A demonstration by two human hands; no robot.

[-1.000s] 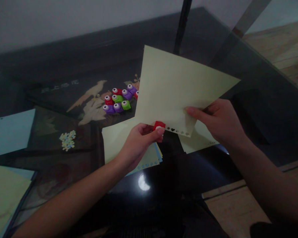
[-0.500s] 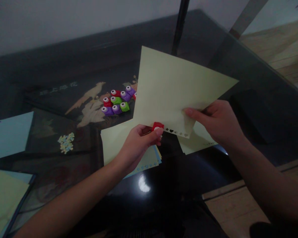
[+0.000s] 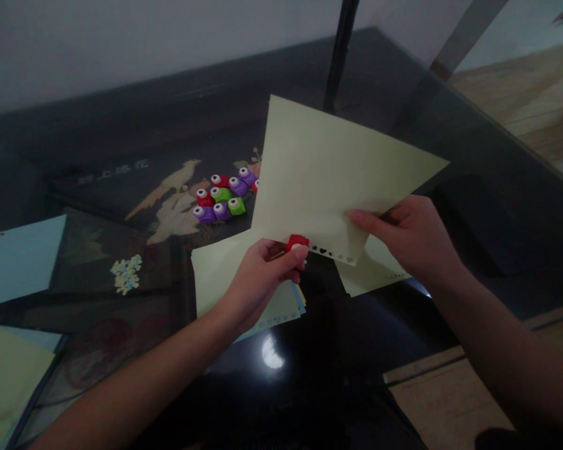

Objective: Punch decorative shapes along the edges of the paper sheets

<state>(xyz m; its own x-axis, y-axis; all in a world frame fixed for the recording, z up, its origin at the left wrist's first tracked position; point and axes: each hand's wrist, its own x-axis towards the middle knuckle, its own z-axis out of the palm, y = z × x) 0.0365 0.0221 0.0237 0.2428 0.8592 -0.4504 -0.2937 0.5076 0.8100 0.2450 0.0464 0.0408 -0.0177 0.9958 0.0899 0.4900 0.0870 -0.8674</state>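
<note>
My left hand (image 3: 267, 269) is closed around a small red craft punch (image 3: 298, 240), thumb on its white button. The punch sits on the lower edge of a pale yellow-green sheet of paper (image 3: 328, 169). To the right of the punch, a row of small cut-out shapes, hearts and stars among them, runs along that edge. My right hand (image 3: 403, 231) pinches the sheet near its lower right, thumb on top and fingers behind. The sheet is raised and tilted above the table, hiding part of what lies beneath.
Several red, purple and green craft punches (image 3: 223, 197) stand together left of the sheet. Under my hands lie stacked papers (image 3: 220, 265) with punched edges. Farther left are a small heap of paper cut-outs (image 3: 126, 274), a blue sheet (image 3: 23, 259) and yellow sheets (image 3: 14, 375) on the dark glossy table (image 3: 356, 350).
The whole view has shifted slightly, so the scene sits a little lower. Both hands keep their hold on the punch and the sheet, nearly unmoved.
</note>
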